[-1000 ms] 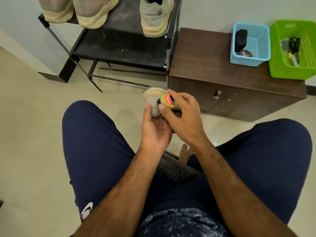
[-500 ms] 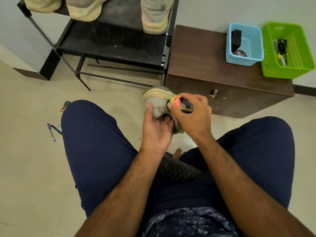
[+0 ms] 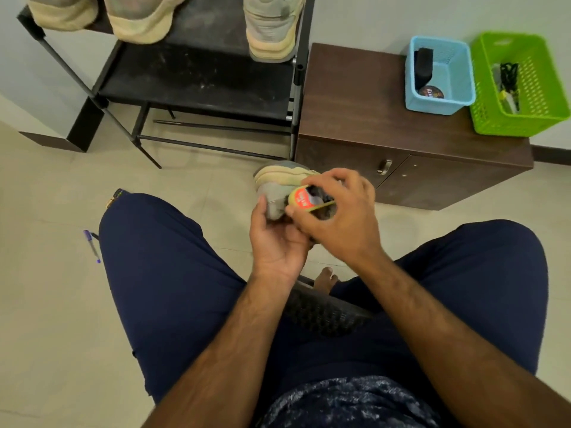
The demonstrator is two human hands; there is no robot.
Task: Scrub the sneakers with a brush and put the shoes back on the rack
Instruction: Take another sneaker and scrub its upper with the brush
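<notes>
I sit with a grey sneaker with a cream sole [image 3: 278,180] held up between my knees. My left hand [image 3: 276,239] grips it from below, sole facing away from me. My right hand [image 3: 343,217] is closed on a brush with a yellow back and a red label [image 3: 304,200], its dark bristles pressed against the sneaker's side. Most of the shoe is hidden behind both hands. On the top shelf of the black shoe rack [image 3: 197,84] stand three more sneakers: two at the left [image 3: 142,20] and one at the right [image 3: 272,29].
A brown wooden cabinet [image 3: 364,97] stands right of the rack, with a blue basket [image 3: 457,97] and a green basket [image 3: 537,97] on top. A pen [image 3: 92,245] lies on the tiled floor by my left knee. A black mesh seat [image 3: 321,313] shows between my thighs.
My right hand slid the brush to the right along the sneaker, then back a little. The left hand kept its hold. The camera view shifted slightly.
</notes>
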